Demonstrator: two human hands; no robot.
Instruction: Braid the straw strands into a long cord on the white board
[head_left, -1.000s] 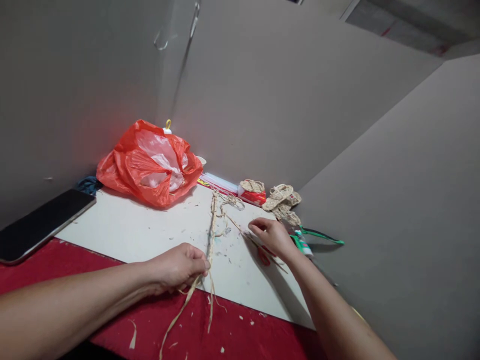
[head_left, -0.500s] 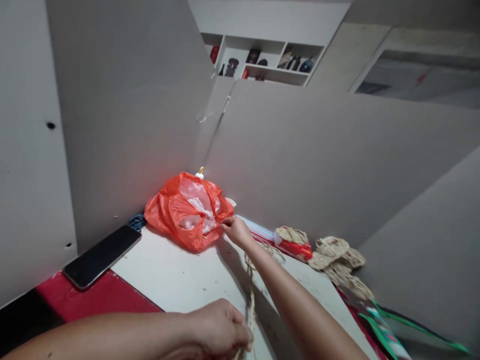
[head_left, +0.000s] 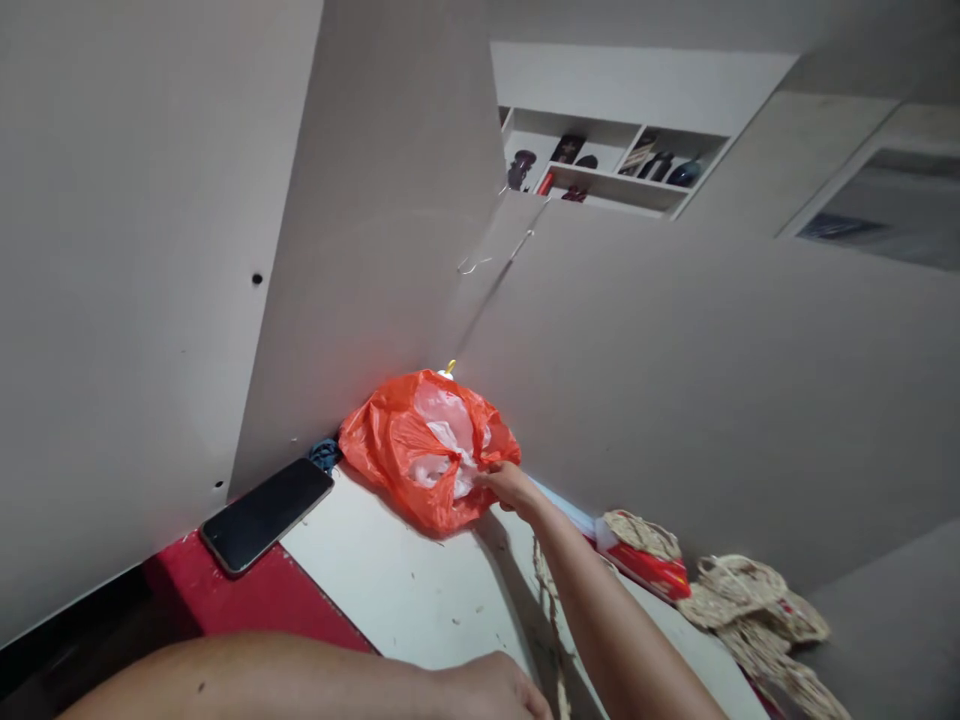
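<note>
Head: right hand (head_left: 517, 488) reached red bag (head_left: 390, 445); braid (head_left: 556, 635) seemingly paused.
Right grip: fingers bent, hold unclear.
Left hand (head_left: 491, 685): grip unclear.

The only view looks from the person's head, above the near side of the desk (head_left: 390, 580), forward and down at its far left corner, where the left panel (head_left: 360, 260) meets the back panel (head_left: 675, 380). It sits close, cropping the left hand (head_left: 504, 685), yet takes in distant shelves (head_left: 611, 182) beyond the back edge.

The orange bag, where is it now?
In the head view, the orange bag lies just left of centre, between the phone and the right hand at its right edge.
</note>
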